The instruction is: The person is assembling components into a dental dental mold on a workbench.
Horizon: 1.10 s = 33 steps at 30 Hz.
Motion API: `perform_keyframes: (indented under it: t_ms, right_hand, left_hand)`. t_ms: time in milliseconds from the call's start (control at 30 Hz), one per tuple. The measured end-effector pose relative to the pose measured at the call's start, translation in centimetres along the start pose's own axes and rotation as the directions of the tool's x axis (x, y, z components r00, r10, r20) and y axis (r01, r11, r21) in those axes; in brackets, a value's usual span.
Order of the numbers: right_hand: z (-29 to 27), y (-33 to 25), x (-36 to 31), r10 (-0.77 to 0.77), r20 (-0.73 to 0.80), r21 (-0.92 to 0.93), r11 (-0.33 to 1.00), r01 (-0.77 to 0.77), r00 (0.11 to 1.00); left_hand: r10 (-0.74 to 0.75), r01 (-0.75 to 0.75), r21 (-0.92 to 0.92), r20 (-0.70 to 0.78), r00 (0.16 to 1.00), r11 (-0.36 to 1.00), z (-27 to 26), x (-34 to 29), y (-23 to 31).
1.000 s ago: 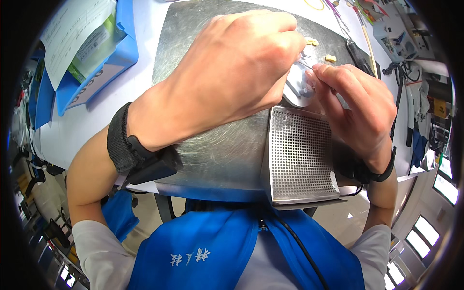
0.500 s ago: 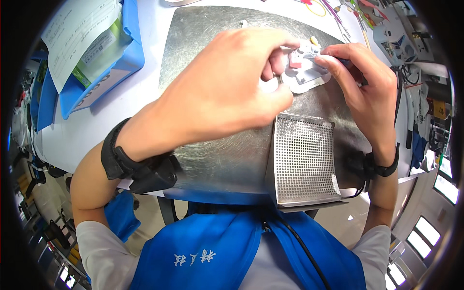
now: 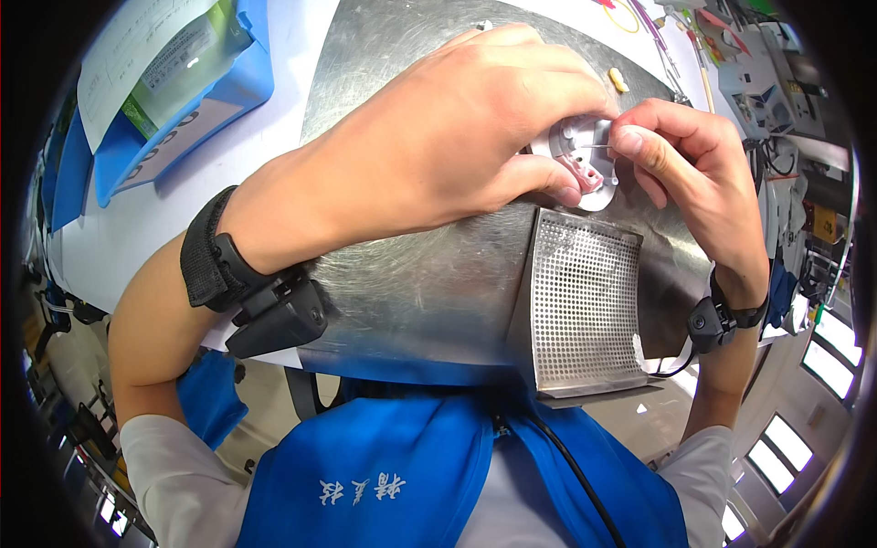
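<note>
Over the metal plate, my left hand curls around a small white plaster-like cast with a glossy pink patch on its lower part. The thumb presses near the pink patch, and the other fingers wrap the far side, partly hidden. My right hand is closed in a pinch at the cast's right side. Between its thumb and forefinger is a thin rod-like tool, its tip reaching over the cast. The rest of the tool is hidden by the fingers. A small yellowish piece lies beyond the hands.
A perforated metal tray stands at the near edge of the scratched metal plate. Blue bins with papers and a green packet sit at the left. Thin tools lie at the far right. A cable runs near my right wrist.
The cast has been turned, its pink patch moving from the upper left to the lower side. My left hand has shifted up and right around it, uncovering the yellowish piece more fully.
</note>
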State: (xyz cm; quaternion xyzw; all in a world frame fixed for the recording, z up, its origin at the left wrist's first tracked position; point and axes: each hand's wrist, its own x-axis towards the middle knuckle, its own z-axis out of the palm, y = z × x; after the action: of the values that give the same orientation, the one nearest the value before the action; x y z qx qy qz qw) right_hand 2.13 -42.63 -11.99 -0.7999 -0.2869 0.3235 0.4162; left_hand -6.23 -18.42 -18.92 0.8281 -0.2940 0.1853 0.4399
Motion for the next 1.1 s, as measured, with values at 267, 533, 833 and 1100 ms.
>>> perform_keyframes:
  t_ms: [267,533,833,1100]
  right_hand:
    - [1.2,-0.1,0.1,-0.278,-0.091,-0.422,0.880,0.216,0.956]
    - [1.5,-0.6,-0.4,-0.435,0.005,-0.685,0.655,0.320,0.900]
    - [1.7,0.2,-0.1,-0.537,0.032,-0.693,0.596,0.406,0.843]
    - [2.1,1.4,-0.1,-0.497,-0.039,-0.538,0.742,0.401,0.867]
  left_hand:
    - [-0.033,0.034,0.013,-0.061,0.998,0.999,0.6,-0.1,-0.2]
    - [0.230,-0.235,-0.028,-0.122,0.966,0.972,-0.3,0.7,-0.5]
    - [-0.053,0.052,-0.023,-0.068,0.996,0.998,0.5,0.0,0.3]
    - [0.112,-0.104,-0.219,0.024,0.993,0.970,-0.9,0.8,-0.7]
